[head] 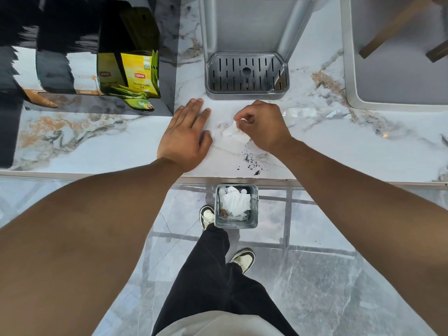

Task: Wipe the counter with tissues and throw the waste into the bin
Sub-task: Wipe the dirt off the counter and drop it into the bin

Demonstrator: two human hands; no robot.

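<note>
My right hand [263, 126] is closed around a crumpled white tissue [234, 132] and presses it onto the marble counter [351, 146]. Flat on the counter just left of the tissue lies my left hand [186, 134], fingers spread and holding nothing. Dark crumbs [251, 161] are scattered near the counter's front edge, below my right hand. A small square metal bin [254, 204] stands on the floor under the counter edge, holding several white tissues.
A grey dispenser with a slotted drip tray [246, 75] stands just behind my hands. To the left is a black rack with yellow tea boxes [139, 73]. A grey tray [349, 69] sits at the right. My shoes flank the bin.
</note>
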